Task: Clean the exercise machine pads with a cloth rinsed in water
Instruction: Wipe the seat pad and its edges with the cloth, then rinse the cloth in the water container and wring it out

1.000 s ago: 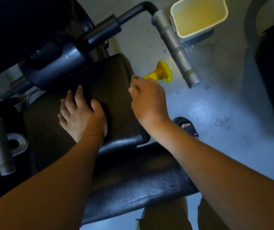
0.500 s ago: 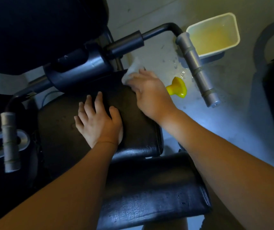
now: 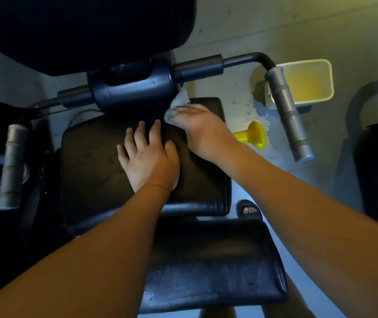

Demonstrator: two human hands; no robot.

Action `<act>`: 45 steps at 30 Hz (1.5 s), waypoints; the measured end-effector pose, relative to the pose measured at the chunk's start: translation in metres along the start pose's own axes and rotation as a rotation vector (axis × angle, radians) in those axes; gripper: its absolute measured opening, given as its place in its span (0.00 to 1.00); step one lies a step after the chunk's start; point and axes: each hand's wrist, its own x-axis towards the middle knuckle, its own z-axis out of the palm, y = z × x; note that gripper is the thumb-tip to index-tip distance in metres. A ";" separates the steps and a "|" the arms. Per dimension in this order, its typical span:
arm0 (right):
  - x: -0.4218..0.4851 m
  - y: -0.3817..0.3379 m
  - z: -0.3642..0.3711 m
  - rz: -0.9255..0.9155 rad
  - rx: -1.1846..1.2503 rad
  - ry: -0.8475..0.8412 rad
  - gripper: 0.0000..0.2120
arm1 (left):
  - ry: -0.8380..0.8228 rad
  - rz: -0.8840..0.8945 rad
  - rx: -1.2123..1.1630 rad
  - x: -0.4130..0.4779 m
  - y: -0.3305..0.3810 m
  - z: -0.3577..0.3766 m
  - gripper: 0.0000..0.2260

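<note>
Wiping midway: right hand presses cloth on upper pad; left hand flat, bracing it; lower pad likely pending.

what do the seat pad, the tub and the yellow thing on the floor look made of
Seat pad: likely vinyl or faux leather, black, creased with a dull sheen. Tub: probably plastic, pale, thin smooth walls. Yellow thing: seemingly moulded plastic, smooth, uniformly coloured.

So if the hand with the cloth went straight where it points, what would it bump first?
The right hand, pressing the cloth on the seat pad, points up and left. It would likely bump the dark metal hub of the machine first, though depth is unclear.
</note>
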 end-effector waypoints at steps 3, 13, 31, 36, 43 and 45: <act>-0.021 -0.015 0.001 -0.062 0.056 -0.028 0.26 | 0.014 0.002 -0.163 -0.001 -0.007 -0.004 0.24; -0.140 -0.056 -0.035 0.030 0.244 0.004 0.14 | -0.187 -0.039 -0.662 -0.053 -0.030 -0.059 0.14; -0.270 -0.072 -0.328 0.441 0.695 0.416 0.18 | -0.419 0.283 -1.193 -0.184 0.206 -0.236 0.11; -0.301 0.018 -0.398 0.482 0.661 0.344 0.03 | -0.395 0.252 -1.256 -0.187 0.304 -0.244 0.14; -0.329 0.125 -0.493 0.491 0.587 0.190 0.16 | -0.362 0.257 -1.232 -0.195 0.438 -0.248 0.16; -0.328 0.146 -0.508 0.513 0.677 0.168 0.16 | -0.333 0.257 -1.197 -0.189 0.463 -0.249 0.15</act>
